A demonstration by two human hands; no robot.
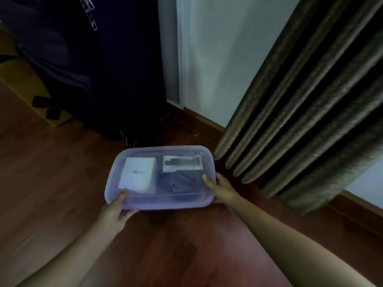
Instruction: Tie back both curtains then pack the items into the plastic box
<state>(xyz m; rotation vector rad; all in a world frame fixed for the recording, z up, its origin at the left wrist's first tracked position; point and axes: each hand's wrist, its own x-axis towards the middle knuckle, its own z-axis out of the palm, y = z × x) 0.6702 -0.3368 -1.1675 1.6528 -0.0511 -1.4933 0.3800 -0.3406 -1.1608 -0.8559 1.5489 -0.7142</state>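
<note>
The left hand [116, 212] is grasping the plastic box [165, 201] at its 7 o'clock corner, thumb lying on the lid and fingers curling beneath. The right hand [221, 189] is clasping the 3 o'clock edge in the same way. The box is sitting in the middle of the view with its lid on, seemingly being carried just above the floor [186, 245]. Through the lid a white packet [137, 175] is showing at 9 o'clock, a clear packet [182, 162] at 1 o'clock and dark cords [182, 181] below it. Judging by this, the packing is looking finished. Keeping both grips level and pressing the thumbs down should be holding the lid seated and stopping the contents sliding. The floor is dark red-brown wood, smooth and faintly shining. A cardboard box [27, 85] is standing at 9 o'clock, a dark bulk [103, 69] at 11 o'clock, a pale wall [217, 59] at 12 o'clock, and a brown pleated curtain [300, 110] is hanging at 2 o'clock, with no tie-back showing here.
</note>
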